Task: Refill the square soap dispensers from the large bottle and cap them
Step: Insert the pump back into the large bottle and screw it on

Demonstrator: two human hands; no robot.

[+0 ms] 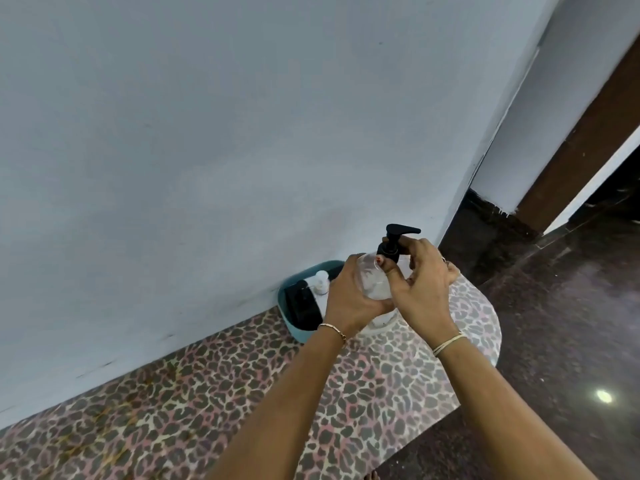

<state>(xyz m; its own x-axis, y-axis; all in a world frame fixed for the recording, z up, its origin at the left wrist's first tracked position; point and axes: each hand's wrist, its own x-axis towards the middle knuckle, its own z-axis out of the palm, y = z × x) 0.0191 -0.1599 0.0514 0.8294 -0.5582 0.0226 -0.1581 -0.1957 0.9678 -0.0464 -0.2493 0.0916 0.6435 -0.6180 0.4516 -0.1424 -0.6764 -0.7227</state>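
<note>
The person is holding a clear dispenser [373, 280] up over the far end of the leopard-print table [242, 393], near the wall. The left hand [348, 301] is wrapping round its body, while the right hand [427, 282] is pinching the collar of the black pump [394, 241] sitting in its neck; how much soap is inside I cannot tell. Just beside the left hand, a teal tub [295, 330] is holding a small white bottle [321, 282] and something black [302, 306]
</note>
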